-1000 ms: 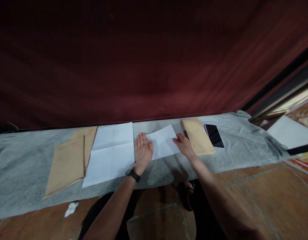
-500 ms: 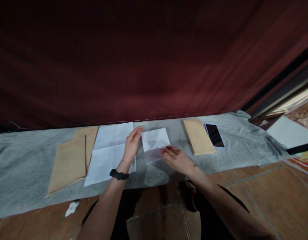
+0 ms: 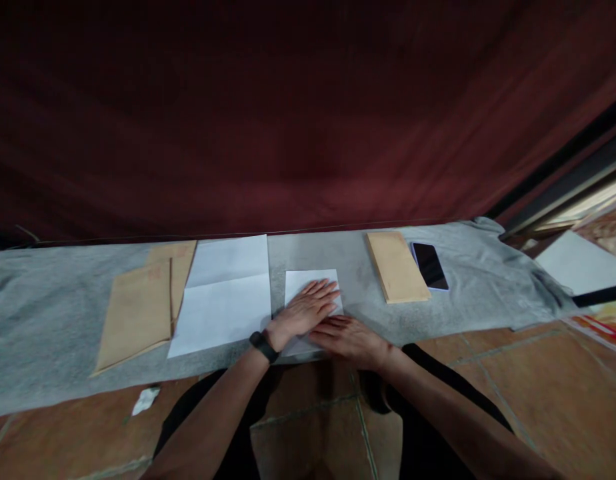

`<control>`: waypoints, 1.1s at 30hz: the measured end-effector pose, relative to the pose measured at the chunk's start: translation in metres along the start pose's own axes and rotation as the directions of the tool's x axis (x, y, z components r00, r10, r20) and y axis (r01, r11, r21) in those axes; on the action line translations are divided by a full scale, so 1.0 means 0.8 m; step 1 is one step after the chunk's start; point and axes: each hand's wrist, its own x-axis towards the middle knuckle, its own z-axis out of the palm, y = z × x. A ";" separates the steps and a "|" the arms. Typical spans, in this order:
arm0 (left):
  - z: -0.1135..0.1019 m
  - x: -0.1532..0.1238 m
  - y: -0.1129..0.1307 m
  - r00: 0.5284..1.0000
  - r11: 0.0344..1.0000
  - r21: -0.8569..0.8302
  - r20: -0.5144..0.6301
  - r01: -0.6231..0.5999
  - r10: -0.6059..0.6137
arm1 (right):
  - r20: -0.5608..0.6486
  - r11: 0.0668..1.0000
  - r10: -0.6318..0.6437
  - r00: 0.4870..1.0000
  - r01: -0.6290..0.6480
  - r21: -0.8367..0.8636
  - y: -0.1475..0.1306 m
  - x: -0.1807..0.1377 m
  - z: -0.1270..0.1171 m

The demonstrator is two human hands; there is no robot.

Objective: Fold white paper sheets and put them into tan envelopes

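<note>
Head view shows your sheet (image 3: 295, 283) on the grey cloth (image 3: 318, 250), between the larger creased paper (image 3: 228, 300) on your left and the envelopes (image 3: 401, 268) on your right. It is a small, plain white oblong with straight edges and crisp far corners, bright along its far strip, shaded toward your knees and largely hidden under your hands. Your left hand (image 3: 309, 309) lies across it palm down, fingers slightly spread, while your right hand (image 3: 349, 339) lies flat over its near right part with fingers close together, neither visibly pinching anything.
</note>
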 end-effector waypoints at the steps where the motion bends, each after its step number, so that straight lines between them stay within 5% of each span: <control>1: -0.001 -0.001 -0.005 1.000 1.000 0.026 -0.008 0.008 -0.008 | 0.009 0.999 0.018 1.000 -0.019 0.026 0.002 -0.004 0.002; 9: -0.014 -0.028 -0.041 0.981 0.981 0.063 -0.068 0.184 -0.179 | 0.024 0.978 0.126 0.992 -0.128 0.166 0.025 -0.021 0.004; 15: -0.050 -0.069 -0.026 0.978 0.946 -0.249 0.038 0.208 -0.205 | -0.005 0.939 0.182 0.983 -0.172 0.298 0.039 -0.027 -0.004; 21: -0.099 -0.109 0.016 0.964 0.756 -0.606 0.229 0.250 -0.135 | -0.044 0.865 0.282 0.958 -0.234 0.444 0.043 -0.029 -0.007; 24: -0.082 -0.118 0.021 0.964 0.712 -0.650 0.169 0.265 -0.204 | -0.044 0.828 0.345 0.937 -0.282 0.485 0.048 -0.031 -0.008; 28: -0.039 -0.115 0.004 0.885 0.649 -0.662 0.047 0.374 -0.462 | -0.031 0.780 0.443 0.896 -0.368 0.506 0.057 -0.027 -0.002; 33: -0.021 -0.097 -0.013 0.812 0.597 -0.746 -0.134 0.295 -0.568 | -0.056 0.682 0.633 0.772 -0.522 0.512 0.065 -0.009 0.000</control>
